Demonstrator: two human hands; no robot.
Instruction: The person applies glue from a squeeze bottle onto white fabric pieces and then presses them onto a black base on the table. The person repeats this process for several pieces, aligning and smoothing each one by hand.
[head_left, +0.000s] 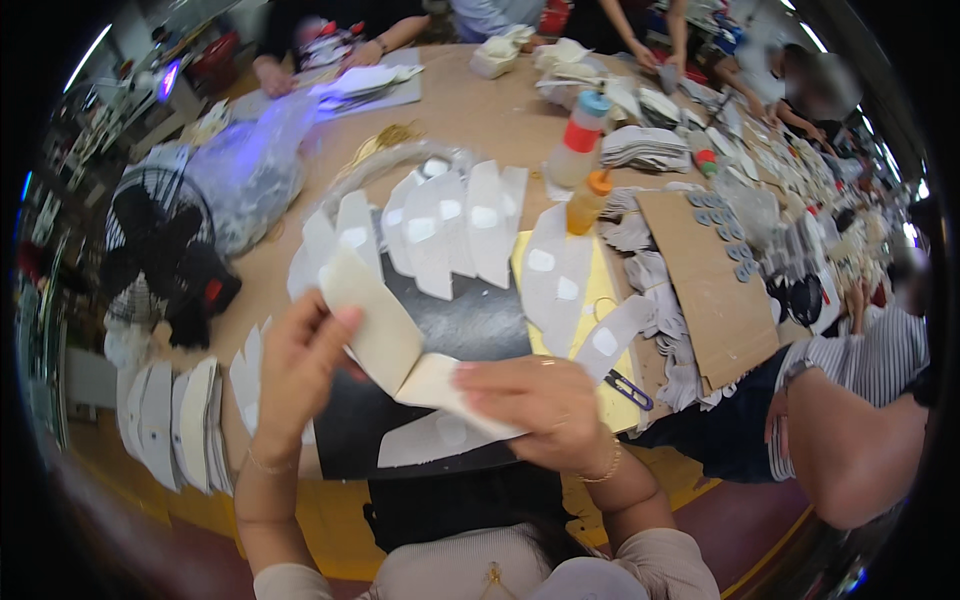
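Note:
Above a black mat [465, 330], my two hands hold a cream, curved panel of fabric or leather [378, 318] that bends at its middle. My left hand [305, 365] pinches its left half between thumb and fingers. On the right half, my right hand [540, 405] presses its fingers along the edge, thumb side hidden. Below the hands, a grey-white cut piece with a small white patch [415, 446] lies on the mat's near edge. Several similar patched pieces [425, 235] overlap in a row past the mat's far edge.
At left stand a black fan [160, 240], a clear plastic bag [250, 170] and stacked panels [160, 425]. To the right are two squeeze bottles, one orange-capped [588, 203], a purple-handled cutter [628, 390] on yellow sheet, and cardboard [705, 290]. Other people work around the table.

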